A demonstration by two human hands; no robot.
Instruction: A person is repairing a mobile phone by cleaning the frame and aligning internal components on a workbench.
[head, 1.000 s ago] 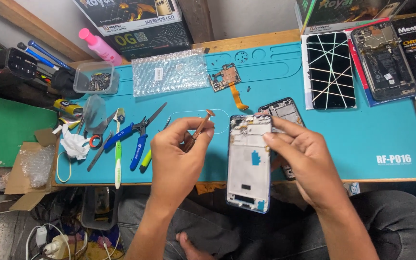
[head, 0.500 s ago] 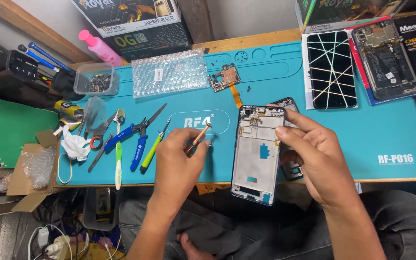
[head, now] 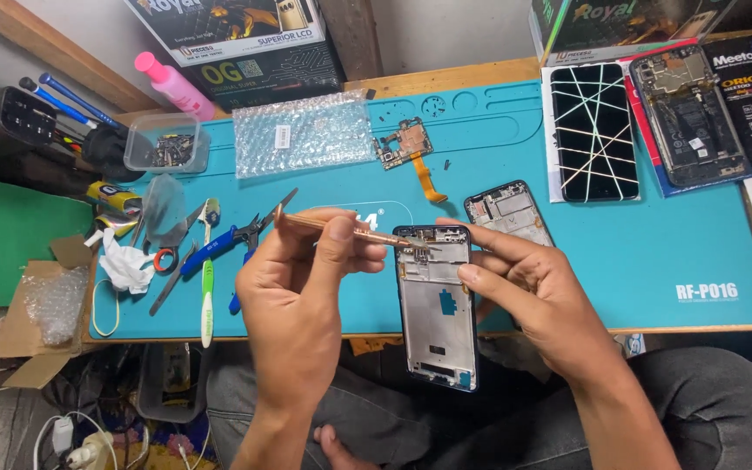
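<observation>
The left hand [head: 293, 300] is clenched around a slim copper-coloured metal tool [head: 350, 231], pinched between thumb and forefinger, with its tip touching the top edge of a stripped white phone frame with a dark rim [head: 435, 305]. The right hand [head: 533, 300] grasps that frame from its right side, fingers [head: 489, 239] curled along the upper edge and thumb against the side, holding it upright over the front edge of the table, above the person's lap. Just behind the frame, partly under the right hand, a second dark phone housing [head: 506, 209] lies on the teal silicone work mat [head: 654, 235]. Farther back sit a small circuit board with an orange flex cable [head: 406, 148] and a sheet of clear bubble wrap [head: 304, 132]. Left of the left hand lie blue-handled pliers [head: 219, 244] and a green-and-white toothbrush [head: 208, 278]
</observation>
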